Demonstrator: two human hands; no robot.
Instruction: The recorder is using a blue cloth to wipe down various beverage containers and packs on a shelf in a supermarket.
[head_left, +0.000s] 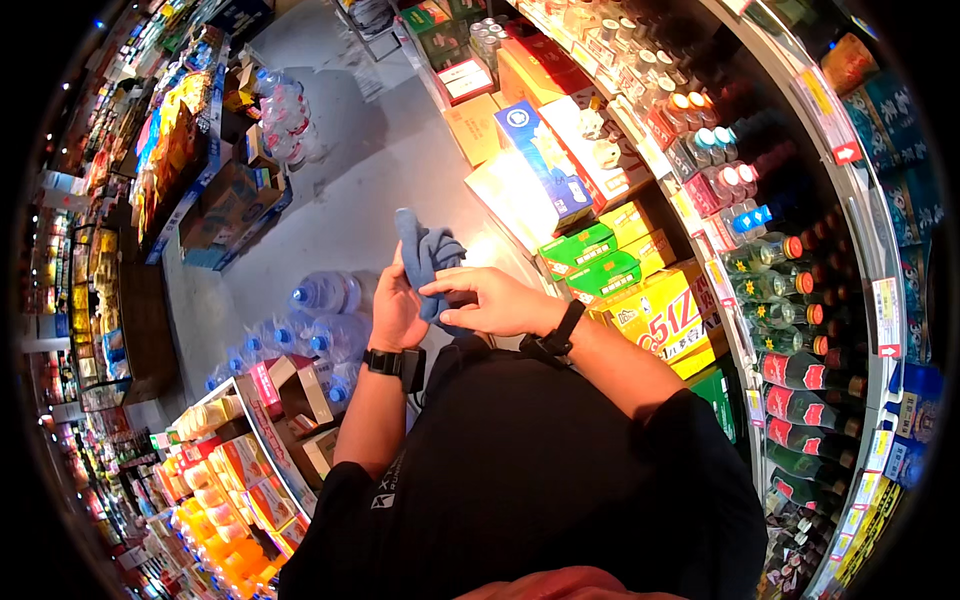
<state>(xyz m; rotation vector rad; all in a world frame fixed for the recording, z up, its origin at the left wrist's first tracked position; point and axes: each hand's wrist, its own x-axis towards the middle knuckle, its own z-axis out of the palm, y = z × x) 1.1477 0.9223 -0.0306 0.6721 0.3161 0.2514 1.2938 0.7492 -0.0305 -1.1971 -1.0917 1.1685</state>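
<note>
A bunched, folded blue-grey cloth [428, 254] is held up in front of my body, between both hands. My left hand [397, 312] grips it from the left, with its fingers partly hidden behind the fabric. From the right, my right hand [492, 300] closes on the lower part of the cloth, its fingers bent across the front. Each wrist carries a dark band.
On the right, shelves hold rows of bottles [800, 372]. Cartons, including a yellow box [660, 325] and a blue-and-white box [543, 160], stack beside them. Large water bottles [325, 293] stand on the grey floor [340, 200] at left. An orange-drink display [222, 515] sits lower left.
</note>
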